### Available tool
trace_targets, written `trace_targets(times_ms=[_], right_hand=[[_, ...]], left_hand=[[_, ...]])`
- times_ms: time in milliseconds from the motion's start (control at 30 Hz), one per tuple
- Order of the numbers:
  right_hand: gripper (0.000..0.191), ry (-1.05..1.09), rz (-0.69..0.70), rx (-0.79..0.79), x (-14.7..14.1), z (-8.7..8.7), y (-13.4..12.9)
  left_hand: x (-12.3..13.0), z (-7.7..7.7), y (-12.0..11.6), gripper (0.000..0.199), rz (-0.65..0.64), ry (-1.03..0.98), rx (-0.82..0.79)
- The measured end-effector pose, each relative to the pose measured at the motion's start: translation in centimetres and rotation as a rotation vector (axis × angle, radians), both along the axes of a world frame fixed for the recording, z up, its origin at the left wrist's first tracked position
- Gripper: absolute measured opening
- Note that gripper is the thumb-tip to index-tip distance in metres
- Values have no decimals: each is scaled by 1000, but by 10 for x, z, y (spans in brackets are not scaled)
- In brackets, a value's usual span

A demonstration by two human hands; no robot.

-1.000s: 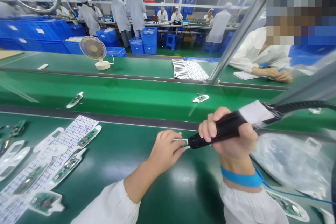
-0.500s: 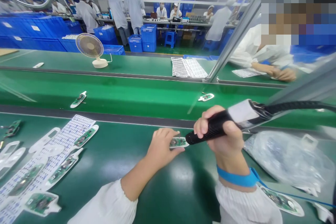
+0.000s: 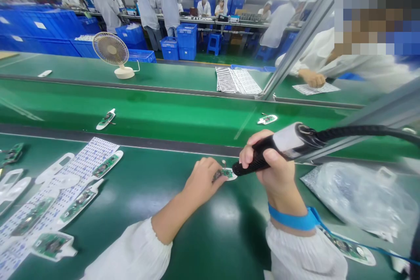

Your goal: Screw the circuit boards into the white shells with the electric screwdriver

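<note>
My left hand (image 3: 202, 180) grips a white plastic shell with a green circuit board (image 3: 229, 173) on the green table, thumb and fingers closed around its left end. Part of that board is hidden under the fingers. My right hand (image 3: 274, 167) is wrapped round a black electric screwdriver (image 3: 259, 159) with a white label and a thick black cable. The screwdriver is tilted, its nose close to the right end of the shell; I cannot tell whether its tip touches. A blue wrist strap (image 3: 292, 218) circles my right wrist.
Several shells with boards (image 3: 80, 203) lie at left, some on a printed label sheet (image 3: 93, 153). On the green belt (image 3: 183, 118) are two more. A plastic bag (image 3: 357, 197) is at right, near a metal post (image 3: 302, 35). A fan (image 3: 113, 52) and a co-worker's hand (image 3: 313, 78) are beyond.
The two shells on the belt have shifted right. My left thumb has moved in over the board, and the screwdriver has moved slightly left. The co-worker's hand has moved left onto a sheet.
</note>
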State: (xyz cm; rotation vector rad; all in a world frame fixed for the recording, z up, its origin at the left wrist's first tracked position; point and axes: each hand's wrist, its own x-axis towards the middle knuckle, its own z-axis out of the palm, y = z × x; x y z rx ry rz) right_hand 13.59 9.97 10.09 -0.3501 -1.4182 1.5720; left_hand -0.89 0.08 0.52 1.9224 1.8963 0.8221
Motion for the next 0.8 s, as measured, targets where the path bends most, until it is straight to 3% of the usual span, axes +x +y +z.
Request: trace_targets(times_ms=[800], right_hand=[[21, -94, 56, -14, -5, -10, 2]], left_hand=[[1, 1, 2, 13, -34, 19, -33]])
